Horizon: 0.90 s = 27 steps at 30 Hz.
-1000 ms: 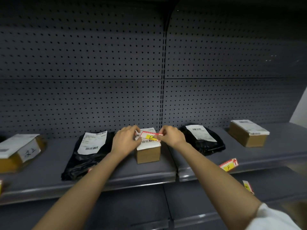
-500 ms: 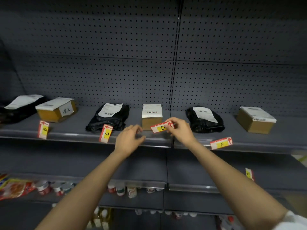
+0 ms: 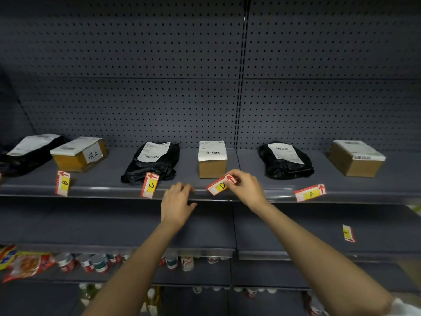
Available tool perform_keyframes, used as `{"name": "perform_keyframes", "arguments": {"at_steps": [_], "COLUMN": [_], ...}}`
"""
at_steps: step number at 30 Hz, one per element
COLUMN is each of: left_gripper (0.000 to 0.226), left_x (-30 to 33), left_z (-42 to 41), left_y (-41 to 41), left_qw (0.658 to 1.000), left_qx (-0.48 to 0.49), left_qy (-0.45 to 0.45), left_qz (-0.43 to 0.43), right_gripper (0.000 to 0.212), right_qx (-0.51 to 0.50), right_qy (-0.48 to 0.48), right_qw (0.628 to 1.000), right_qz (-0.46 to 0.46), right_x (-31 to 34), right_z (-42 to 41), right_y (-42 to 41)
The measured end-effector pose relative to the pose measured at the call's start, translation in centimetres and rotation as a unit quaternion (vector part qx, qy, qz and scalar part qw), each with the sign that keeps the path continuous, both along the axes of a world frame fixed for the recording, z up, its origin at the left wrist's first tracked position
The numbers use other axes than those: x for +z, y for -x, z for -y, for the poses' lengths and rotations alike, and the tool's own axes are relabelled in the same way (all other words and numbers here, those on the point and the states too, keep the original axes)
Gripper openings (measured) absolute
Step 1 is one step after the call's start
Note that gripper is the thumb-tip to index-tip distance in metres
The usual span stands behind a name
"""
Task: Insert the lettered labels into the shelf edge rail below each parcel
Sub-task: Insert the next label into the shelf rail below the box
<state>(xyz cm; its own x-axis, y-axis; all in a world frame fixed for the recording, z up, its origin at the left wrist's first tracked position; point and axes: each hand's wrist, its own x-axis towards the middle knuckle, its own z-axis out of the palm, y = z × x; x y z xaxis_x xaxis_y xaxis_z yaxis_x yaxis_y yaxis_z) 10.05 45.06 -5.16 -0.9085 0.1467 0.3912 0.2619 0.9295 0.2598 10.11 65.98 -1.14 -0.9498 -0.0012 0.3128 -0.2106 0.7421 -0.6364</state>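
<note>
My right hand (image 3: 247,188) pinches the red-and-yellow D label (image 3: 219,186), tilted, just in front of a small cardboard box (image 3: 212,160) and right above the shelf edge rail (image 3: 114,193). My left hand (image 3: 176,205) holds nothing, its fingertips resting on the rail left of the D label. The B label (image 3: 62,183), C label (image 3: 150,185) and F label (image 3: 311,193) stand in the rail. Black bag parcels (image 3: 152,164) (image 3: 284,161) and other cardboard boxes (image 3: 78,154) (image 3: 356,158) lie along the shelf.
A perforated grey back panel (image 3: 159,87) rises behind the parcels. Another black bag (image 3: 27,151) lies at the far left. A lower shelf (image 3: 273,229) carries one small yellow label (image 3: 348,233). Bottles and snack packs (image 3: 27,265) fill the shelves below.
The view has pulled back and down. My right hand brought the D label from on top of the small box down to the rail; my left hand let go and dropped to the rail.
</note>
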Motion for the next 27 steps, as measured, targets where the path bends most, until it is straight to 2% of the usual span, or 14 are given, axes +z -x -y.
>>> {"name": "perform_keyframes", "arguments": {"at_steps": [16, 27], "left_gripper": [0.029, 0.017], "left_x": [-1.9, -2.2], "left_z": [-1.0, -0.4], "left_y": [2.2, 2.0], "left_qw": [0.998, 0.996], "left_qx": [-0.019, -0.068], "left_qy": [-0.02, -0.056], "left_qz": [-0.063, -0.03], "right_gripper": [0.007, 0.013], "right_qx": [-0.007, -0.001], "right_qy": [0.045, 0.022], "right_qw": [0.999, 1.0], "right_qz": [-0.008, -0.02], "right_x": [-1.4, -1.2], "right_z": [1.0, 2.7], "right_y": [1.5, 1.4]}}
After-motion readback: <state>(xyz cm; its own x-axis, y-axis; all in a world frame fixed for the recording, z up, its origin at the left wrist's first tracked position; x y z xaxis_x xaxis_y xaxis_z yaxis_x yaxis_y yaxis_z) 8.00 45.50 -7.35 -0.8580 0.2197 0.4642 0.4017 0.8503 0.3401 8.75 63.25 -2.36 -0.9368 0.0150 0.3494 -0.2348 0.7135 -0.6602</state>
